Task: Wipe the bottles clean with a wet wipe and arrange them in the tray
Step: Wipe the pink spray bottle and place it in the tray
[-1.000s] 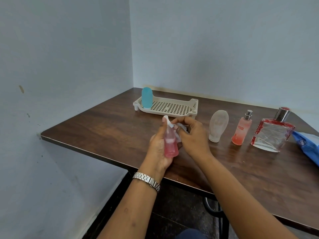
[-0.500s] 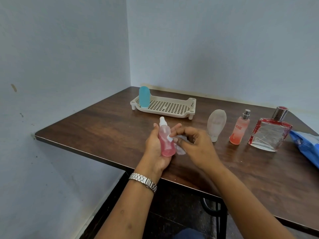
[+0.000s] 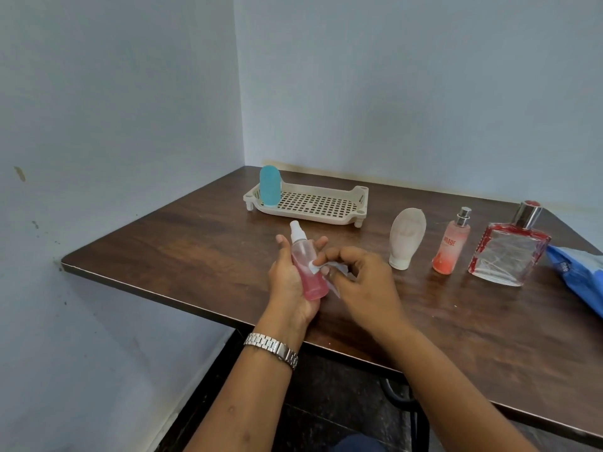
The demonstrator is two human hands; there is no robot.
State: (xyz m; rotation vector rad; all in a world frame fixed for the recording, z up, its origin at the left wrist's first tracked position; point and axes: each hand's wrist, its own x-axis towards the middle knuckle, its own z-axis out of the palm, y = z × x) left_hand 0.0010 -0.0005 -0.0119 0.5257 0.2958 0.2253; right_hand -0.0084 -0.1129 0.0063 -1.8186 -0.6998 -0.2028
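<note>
Off the cap point(image 3: 294, 225) and onto the middle of the bottle point(image 3: 308, 275) gripped in left hand point(image 3: 287, 283), with wipe point(image 3: 315, 266) pinched in right hand point(image 3: 363, 285), nearly ready for tray point(image 3: 359, 199).

Plain room corner: bare walls point(image 3: 391, 76), wooden table point(image 3: 195, 243)

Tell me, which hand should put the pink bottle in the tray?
Left, probably. The left hand holds the pink bottle; the right hand is busy pinching the wipe.

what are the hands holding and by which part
Left hand holds the pink spray bottle by its lower body; right hand pinches a wet wipe against its side.
</note>
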